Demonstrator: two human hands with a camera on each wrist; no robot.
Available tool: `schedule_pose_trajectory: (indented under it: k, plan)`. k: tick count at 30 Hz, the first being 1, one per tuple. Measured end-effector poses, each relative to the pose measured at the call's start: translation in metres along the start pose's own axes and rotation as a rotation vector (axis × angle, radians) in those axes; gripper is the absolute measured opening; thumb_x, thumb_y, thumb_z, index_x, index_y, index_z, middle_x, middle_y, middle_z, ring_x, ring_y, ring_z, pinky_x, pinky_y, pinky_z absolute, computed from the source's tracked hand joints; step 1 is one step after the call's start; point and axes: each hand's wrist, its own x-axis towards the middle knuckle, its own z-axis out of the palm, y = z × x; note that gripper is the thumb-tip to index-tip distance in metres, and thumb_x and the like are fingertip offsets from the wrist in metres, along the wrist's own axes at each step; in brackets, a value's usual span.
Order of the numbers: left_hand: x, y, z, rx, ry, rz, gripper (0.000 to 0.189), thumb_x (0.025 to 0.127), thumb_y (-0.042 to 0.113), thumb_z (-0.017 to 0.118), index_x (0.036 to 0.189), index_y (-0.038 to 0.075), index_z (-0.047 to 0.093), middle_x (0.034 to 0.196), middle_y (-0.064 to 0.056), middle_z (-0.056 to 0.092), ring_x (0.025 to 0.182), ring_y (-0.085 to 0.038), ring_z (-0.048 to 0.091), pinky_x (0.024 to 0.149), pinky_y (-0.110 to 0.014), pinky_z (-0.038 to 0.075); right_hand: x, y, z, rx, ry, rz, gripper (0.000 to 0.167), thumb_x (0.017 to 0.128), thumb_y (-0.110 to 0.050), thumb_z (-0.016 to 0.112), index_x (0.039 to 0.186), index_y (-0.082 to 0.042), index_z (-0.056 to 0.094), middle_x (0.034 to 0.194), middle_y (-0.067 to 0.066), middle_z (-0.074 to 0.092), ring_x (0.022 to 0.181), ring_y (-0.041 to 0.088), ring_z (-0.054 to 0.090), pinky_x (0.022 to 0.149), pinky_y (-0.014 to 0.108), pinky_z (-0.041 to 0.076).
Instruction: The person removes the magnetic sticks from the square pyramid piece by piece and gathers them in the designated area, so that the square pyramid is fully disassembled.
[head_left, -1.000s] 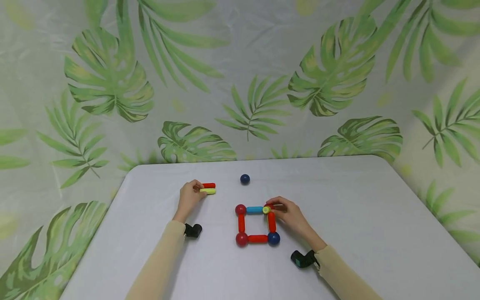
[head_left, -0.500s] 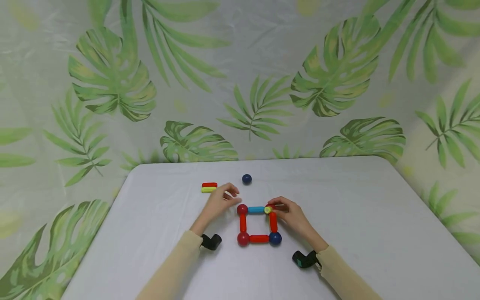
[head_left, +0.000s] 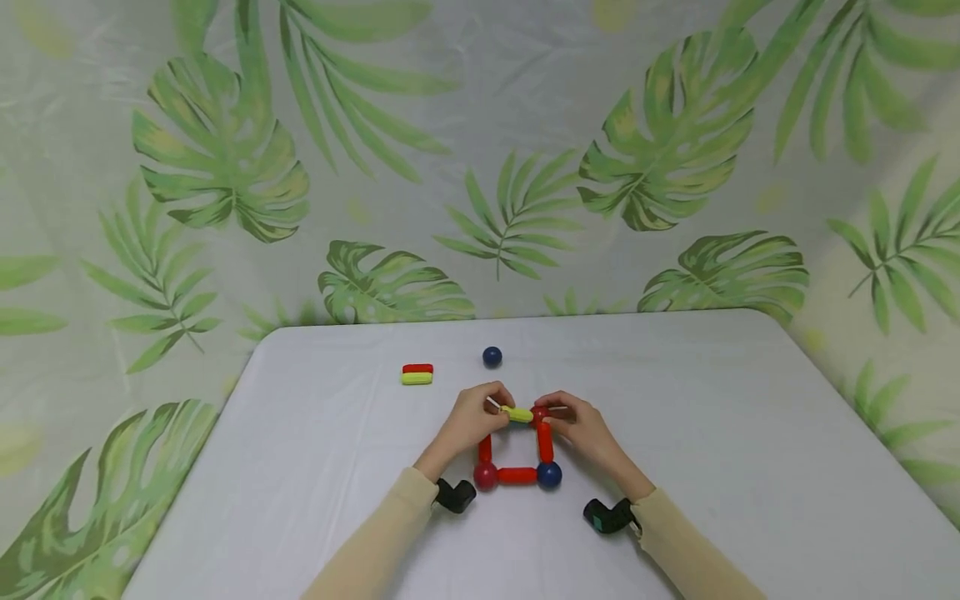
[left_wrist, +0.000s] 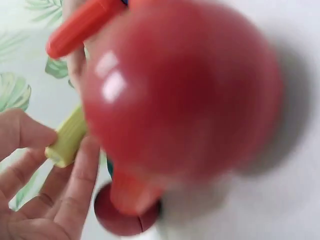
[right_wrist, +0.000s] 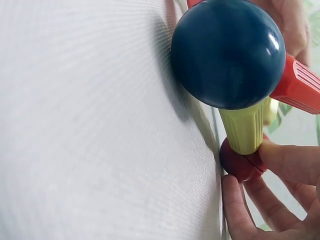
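My left hand [head_left: 471, 418] pinches a yellow rod [head_left: 519, 414] between thumb and fingertips, above the far side of a square of balls and rods. My right hand [head_left: 583, 430] grips the far right red ball [right_wrist: 242, 159] of that square. A ribbed yellow rod [right_wrist: 242, 129] joins this ball to the blue ball [head_left: 549, 475] at the near right corner. From the blue ball a red rod [right_wrist: 300, 86] sticks up. Near left sits another red ball [head_left: 486, 476], linked to the blue one by a red rod [head_left: 517, 476]. My left hand hides the far left ball in the head view.
Beyond the square, a loose dark blue ball [head_left: 492, 357] lies on the white table [head_left: 675, 392]. Left of it a red rod [head_left: 417, 367] and a yellow rod [head_left: 417, 378] lie side by side. A leaf-patterned cloth [head_left: 525, 125] hangs behind the table.
My left hand has left the two loose rods, moved right, and now pinches a yellow rod at the square's far side. The yellow end seen by the far right ball no longer shows there.
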Motion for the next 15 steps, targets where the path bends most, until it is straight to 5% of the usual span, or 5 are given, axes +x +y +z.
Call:
schedule_pose_trajectory:
  k: [7, 11, 15]
  plan:
    - [-0.012, -0.016, -0.042, -0.118, 0.227, -0.074, 0.014, 0.083, -0.004, 0.064, 0.096, 0.001, 0.064, 0.100, -0.012, 0.061, 0.082, -0.023, 0.063, 0.074, -0.030, 0.052, 0.001, 0.000, 0.001, -0.004, 0.000, 0.003, 0.025, 0.090, 0.002, 0.060, 0.114, -0.006, 0.064, 0.115, 0.014, 0.062, 0.104, 0.035, 0.059, 0.087, 0.045, 0.050]
    - [-0.019, -0.043, -0.072, -0.045, 0.386, -0.176, 0.014, 0.081, -0.004, 0.066, 0.095, -0.001, 0.065, 0.099, -0.015, 0.065, 0.084, -0.027, 0.065, 0.071, -0.030, 0.052, -0.001, 0.000, 0.001, -0.009, 0.007, 0.002, 0.025, 0.090, 0.002, 0.061, 0.114, -0.007, 0.064, 0.115, 0.014, 0.062, 0.104, 0.035, 0.059, 0.088, 0.045, 0.050]
    - [-0.022, -0.062, -0.090, 0.036, 0.440, -0.266, 0.013, 0.082, -0.003, 0.066, 0.095, -0.002, 0.063, 0.098, -0.017, 0.065, 0.086, -0.029, 0.064, 0.066, -0.030, 0.051, -0.002, 0.000, 0.000, -0.009, 0.011, 0.005, 0.025, 0.090, 0.002, 0.061, 0.114, -0.007, 0.064, 0.115, 0.014, 0.062, 0.105, 0.034, 0.059, 0.088, 0.045, 0.050]
